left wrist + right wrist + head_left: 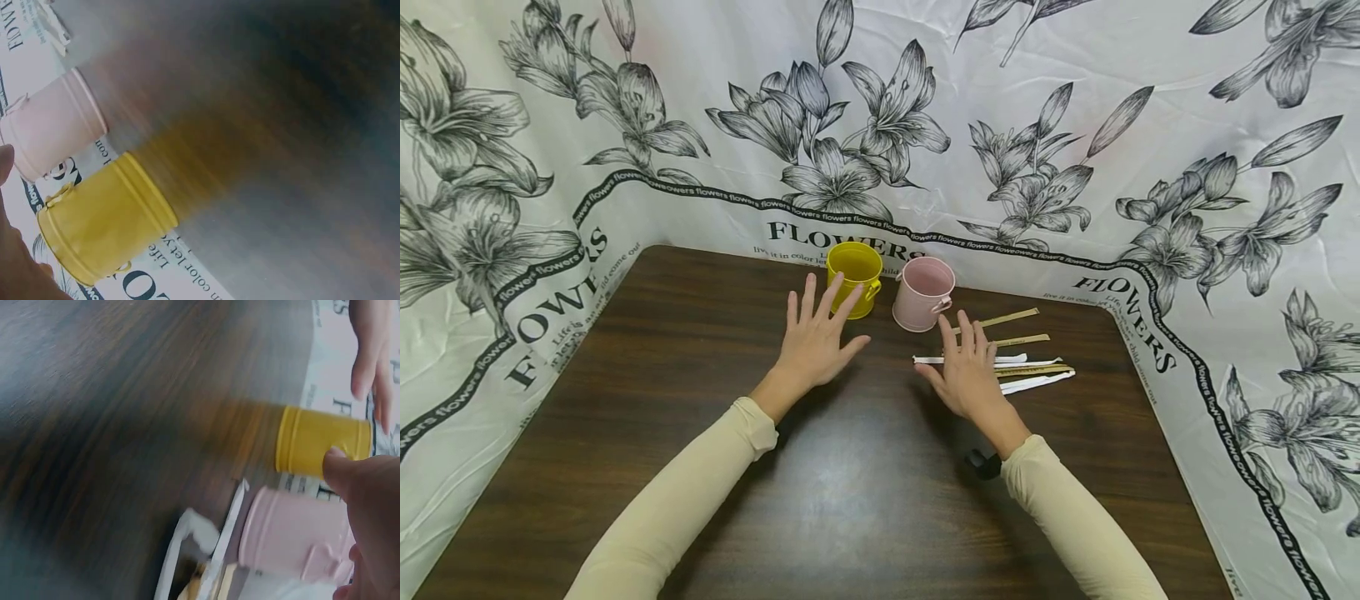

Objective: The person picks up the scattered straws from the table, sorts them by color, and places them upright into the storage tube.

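Note:
In the head view my left hand [814, 343] is spread above the table, its fingertips in front of the yellow bucket [863, 262]. My right hand [967, 375] hovers with extended fingers near the pink bucket [919, 302] and partly covers a group of thin sticks. Some of these are white paper-wrapped sticks [1037, 382]; others are tan flat sticks [1027, 340]. Both buckets stand upright side by side, their small handles hanging down. Neither hand holds anything. The left wrist view shows the yellow bucket [109, 219] beside the pink bucket [53, 128].
The dark wooden table [700, 517] meets a white floral cloth [1045, 50] at the back and sides. A small black object [983, 463] shows by the right wrist.

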A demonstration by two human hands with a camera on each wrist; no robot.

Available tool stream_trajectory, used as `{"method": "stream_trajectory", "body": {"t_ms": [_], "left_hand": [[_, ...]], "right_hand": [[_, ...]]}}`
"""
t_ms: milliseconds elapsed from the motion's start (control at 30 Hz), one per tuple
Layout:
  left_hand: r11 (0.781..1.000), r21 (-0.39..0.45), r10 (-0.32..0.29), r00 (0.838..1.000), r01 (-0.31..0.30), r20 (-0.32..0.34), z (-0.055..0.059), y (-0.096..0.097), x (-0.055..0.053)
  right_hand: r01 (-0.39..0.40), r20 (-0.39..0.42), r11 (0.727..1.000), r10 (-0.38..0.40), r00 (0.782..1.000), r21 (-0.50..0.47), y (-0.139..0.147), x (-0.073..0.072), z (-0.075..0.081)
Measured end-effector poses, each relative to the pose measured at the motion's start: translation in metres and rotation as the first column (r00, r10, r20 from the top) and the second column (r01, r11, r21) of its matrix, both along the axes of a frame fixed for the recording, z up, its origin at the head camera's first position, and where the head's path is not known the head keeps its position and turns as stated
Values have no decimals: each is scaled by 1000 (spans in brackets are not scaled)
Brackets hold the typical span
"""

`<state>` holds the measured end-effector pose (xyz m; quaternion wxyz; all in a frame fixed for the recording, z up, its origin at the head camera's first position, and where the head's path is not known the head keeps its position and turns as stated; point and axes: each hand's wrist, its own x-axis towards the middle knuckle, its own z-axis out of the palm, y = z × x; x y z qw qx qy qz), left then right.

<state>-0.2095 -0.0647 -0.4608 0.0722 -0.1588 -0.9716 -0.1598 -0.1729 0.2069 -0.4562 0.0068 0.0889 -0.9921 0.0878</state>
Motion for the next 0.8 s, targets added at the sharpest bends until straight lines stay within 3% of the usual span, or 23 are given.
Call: {"method": "stream_trajectory", "body": {"t_ms": [167, 433, 633, 800], "left_hand": [[997, 55, -50, 998, 51, -31, 9, 2, -6], [986, 150, -62, 996, 71, -64, 24, 2, -23], [973, 222, -51, 994, 71, -92, 35, 4, -40], [947, 317, -32, 998, 48, -56, 44, 4, -54]], "right_hand": [[30, 3, 998, -30, 1000, -63, 33, 9, 1], [94, 17, 981, -93, 996, -171, 84, 33, -8], [72, -40, 974, -82, 996, -213, 111, 52, -30], [5, -65, 951, -27, 998, -309, 121, 56, -47]]}}
